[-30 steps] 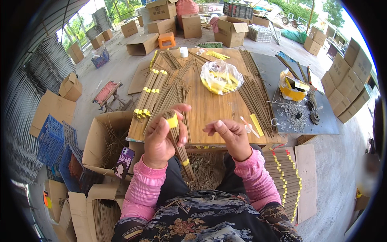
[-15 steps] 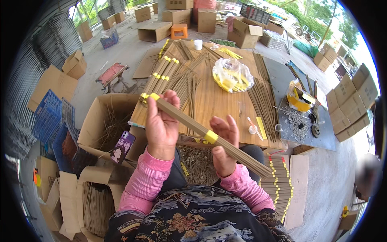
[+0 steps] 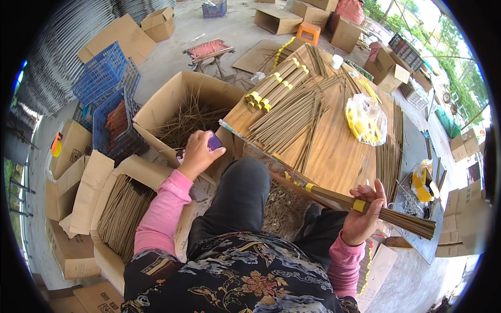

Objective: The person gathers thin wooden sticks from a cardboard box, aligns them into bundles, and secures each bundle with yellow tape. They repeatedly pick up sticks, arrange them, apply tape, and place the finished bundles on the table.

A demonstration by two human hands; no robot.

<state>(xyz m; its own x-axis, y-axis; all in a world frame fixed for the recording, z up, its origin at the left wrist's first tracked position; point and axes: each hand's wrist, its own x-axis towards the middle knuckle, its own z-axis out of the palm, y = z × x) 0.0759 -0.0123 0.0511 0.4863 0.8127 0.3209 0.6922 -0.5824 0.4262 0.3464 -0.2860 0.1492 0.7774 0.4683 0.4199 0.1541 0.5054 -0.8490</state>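
My left hand (image 3: 197,155) is closed around a purple phone (image 3: 214,141) at the near edge of a cardboard box (image 3: 156,112) full of loose thin sticks. Its fingers hide most of the phone. At the right, my right hand (image 3: 362,216) holds a bundle of incense sticks (image 3: 402,219), thin and brown, with yellow bands at its middle and left end. The bundle slants down to the right, off the near right side of the wooden table (image 3: 334,151). Several banded bundles (image 3: 279,86) are stacked at the table's far left, beside loose sticks (image 3: 292,117).
A clear bag of yellow strips (image 3: 365,122) and a white cup (image 3: 336,61) stand on the table. Lower left is an open box of sticks (image 3: 122,214), with blue crates (image 3: 107,73) behind. A grey board (image 3: 417,172) with a yellow container (image 3: 424,182) adjoins at right.
My left hand has let go of the bundle and moved left onto the phone. My right hand has carried the bundle to the right. The whole view has swung left.
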